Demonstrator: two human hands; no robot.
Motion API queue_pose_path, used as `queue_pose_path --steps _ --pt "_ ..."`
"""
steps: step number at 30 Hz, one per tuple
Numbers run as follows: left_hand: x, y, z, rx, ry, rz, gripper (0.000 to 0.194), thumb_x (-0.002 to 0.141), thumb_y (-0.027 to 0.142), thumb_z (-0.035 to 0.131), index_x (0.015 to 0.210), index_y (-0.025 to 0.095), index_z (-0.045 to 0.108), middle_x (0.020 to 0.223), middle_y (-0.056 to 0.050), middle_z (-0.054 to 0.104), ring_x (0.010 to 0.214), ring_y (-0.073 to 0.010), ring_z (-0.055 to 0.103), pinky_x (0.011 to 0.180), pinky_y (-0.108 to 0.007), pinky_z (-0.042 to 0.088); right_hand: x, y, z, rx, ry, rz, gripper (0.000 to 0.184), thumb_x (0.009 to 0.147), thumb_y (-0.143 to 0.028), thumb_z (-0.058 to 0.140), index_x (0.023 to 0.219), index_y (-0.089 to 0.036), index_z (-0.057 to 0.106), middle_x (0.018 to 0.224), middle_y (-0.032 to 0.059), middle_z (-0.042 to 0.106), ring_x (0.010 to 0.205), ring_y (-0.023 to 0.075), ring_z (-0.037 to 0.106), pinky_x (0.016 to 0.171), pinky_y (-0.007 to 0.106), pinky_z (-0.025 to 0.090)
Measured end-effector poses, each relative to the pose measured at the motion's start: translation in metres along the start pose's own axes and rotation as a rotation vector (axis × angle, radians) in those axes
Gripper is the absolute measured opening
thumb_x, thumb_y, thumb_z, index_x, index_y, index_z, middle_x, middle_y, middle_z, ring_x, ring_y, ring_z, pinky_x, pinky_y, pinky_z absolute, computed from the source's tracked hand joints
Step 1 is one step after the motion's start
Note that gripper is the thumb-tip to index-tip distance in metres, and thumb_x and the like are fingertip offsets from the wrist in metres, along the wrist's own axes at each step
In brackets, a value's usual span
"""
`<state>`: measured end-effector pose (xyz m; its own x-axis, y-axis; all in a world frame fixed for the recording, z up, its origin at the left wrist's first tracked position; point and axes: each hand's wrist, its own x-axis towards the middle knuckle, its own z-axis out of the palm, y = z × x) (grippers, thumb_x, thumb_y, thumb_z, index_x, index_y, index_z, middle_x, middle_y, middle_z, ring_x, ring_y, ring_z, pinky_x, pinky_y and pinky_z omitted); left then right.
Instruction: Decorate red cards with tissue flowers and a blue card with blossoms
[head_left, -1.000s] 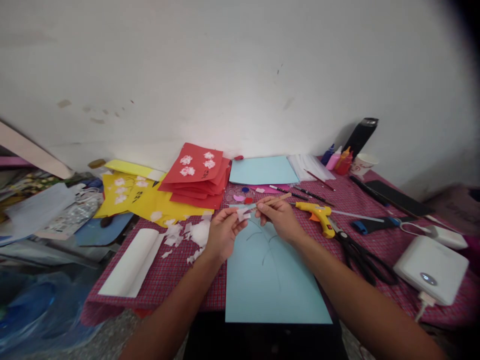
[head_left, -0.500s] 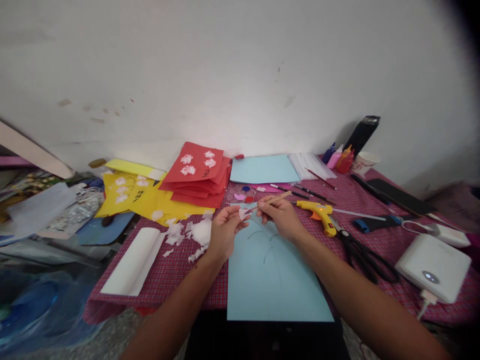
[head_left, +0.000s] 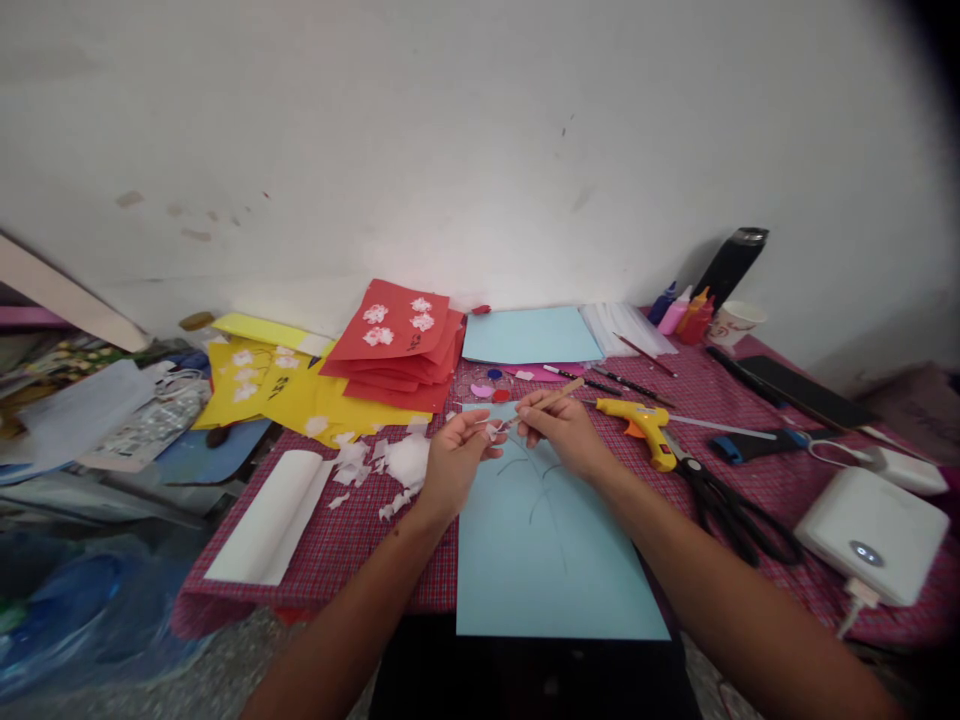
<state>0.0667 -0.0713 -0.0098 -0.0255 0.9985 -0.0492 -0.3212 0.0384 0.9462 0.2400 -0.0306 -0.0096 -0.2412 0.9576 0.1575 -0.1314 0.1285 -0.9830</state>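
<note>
Between the fingertips of my left hand (head_left: 456,462) is a small piece of white paper (head_left: 493,430), pinched and partly hidden. My right hand (head_left: 559,428) grips a thin wooden stick (head_left: 564,389), its lower end at the white piece. Both hands are above the far part of a light blue sheet (head_left: 555,590), which bears thin dark curved lines. Torn white paper scraps (head_left: 352,465) lie left of my left hand. Just beyond the hands sit small dishes of red paint (head_left: 500,396), pink paint (head_left: 481,391) and blue paint (head_left: 494,374).
Red cards (head_left: 390,330) and yellow sheets (head_left: 300,395) lie back left, and a folded white paper (head_left: 266,520) front left. To the right are a yellow glue gun (head_left: 637,420), black scissors (head_left: 739,515), a white power box (head_left: 874,530) and a black flask (head_left: 731,265).
The white piece shows less between my left fingers and looks more crumpled. My hands stay close together, and the whole view has shifted slightly.
</note>
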Motion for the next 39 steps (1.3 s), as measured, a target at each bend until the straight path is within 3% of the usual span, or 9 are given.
queue_pose_path --steps 6,11,18,23,29,33,39 --pt "-0.001 0.001 0.001 -0.035 0.011 -0.030 0.037 0.069 0.020 0.075 0.104 0.014 0.064 0.093 -0.009 0.073 0.082 -0.0195 0.071 0.068 -0.029 0.055 0.001 0.000 0.000 0.013 0.001 0.012 0.021 0.081 -0.036 0.070 0.086 -0.017 0.064 0.063 -0.0009 0.066 0.046 0.0095 0.054 0.044 0.021 0.042" --pt "0.000 0.000 -0.001 -0.085 -0.003 -0.047 0.040 0.069 0.024 0.078 0.105 0.014 0.064 0.098 -0.008 0.073 0.081 -0.0179 0.071 0.066 -0.027 0.055 0.001 -0.002 0.000 0.057 -0.006 0.048 0.022 0.079 -0.036 0.072 0.084 -0.017 0.064 0.062 -0.0013 0.066 0.045 0.0095 0.055 0.044 0.021 0.043" --pt "0.001 -0.001 -0.001 -0.116 -0.002 -0.059 0.042 0.067 0.025 0.081 0.105 0.015 0.065 0.089 -0.006 0.073 0.077 -0.0160 0.070 0.064 -0.026 0.054 0.000 -0.005 0.001 0.089 -0.059 0.058 0.022 0.079 -0.036 0.074 0.081 -0.017 0.065 0.066 0.0004 0.068 0.046 0.0098 0.056 0.044 0.022 0.043" --pt "-0.001 0.001 -0.001 -0.126 0.002 -0.074 0.043 0.067 0.025 0.082 0.105 0.015 0.066 0.091 -0.007 0.073 0.075 -0.0146 0.069 0.065 -0.026 0.055 -0.002 -0.005 0.003 0.014 -0.111 0.004 0.023 0.081 -0.039 0.072 0.081 -0.017 0.067 0.071 0.0017 0.069 0.048 0.0102 0.058 0.047 0.023 0.044" --pt "0.000 -0.001 -0.001 -0.123 -0.002 -0.074 0.042 0.067 0.025 0.083 0.103 0.014 0.066 0.090 -0.007 0.073 0.075 -0.0150 0.070 0.065 -0.025 0.055 -0.002 -0.004 0.006 -0.113 -0.047 -0.059 0.032 0.086 -0.040 0.068 0.065 -0.016 0.066 0.065 0.0000 0.063 0.048 0.0082 0.055 0.048 0.023 0.044" --pt "0.000 -0.003 -0.001 -0.123 -0.008 -0.077 0.041 0.067 0.025 0.082 0.102 0.014 0.066 0.086 -0.006 0.073 0.074 -0.0149 0.070 0.065 -0.025 0.055 -0.004 -0.005 0.003 0.018 -0.091 -0.063 0.020 0.082 -0.038 0.072 0.082 -0.018 0.070 0.066 -0.0016 0.063 0.050 0.0092 0.056 0.049 0.023 0.046" --pt "-0.001 -0.001 -0.001 -0.134 -0.021 -0.094 0.040 0.068 0.026 0.082 0.103 0.014 0.066 0.088 -0.007 0.074 0.076 -0.0158 0.071 0.067 -0.026 0.054 -0.005 -0.012 0.001 -0.005 -0.129 -0.051 0.025 0.080 -0.041 0.074 0.087 -0.017 0.068 0.069 0.0011 0.068 0.051 0.0118 0.058 0.050 0.026 0.048"
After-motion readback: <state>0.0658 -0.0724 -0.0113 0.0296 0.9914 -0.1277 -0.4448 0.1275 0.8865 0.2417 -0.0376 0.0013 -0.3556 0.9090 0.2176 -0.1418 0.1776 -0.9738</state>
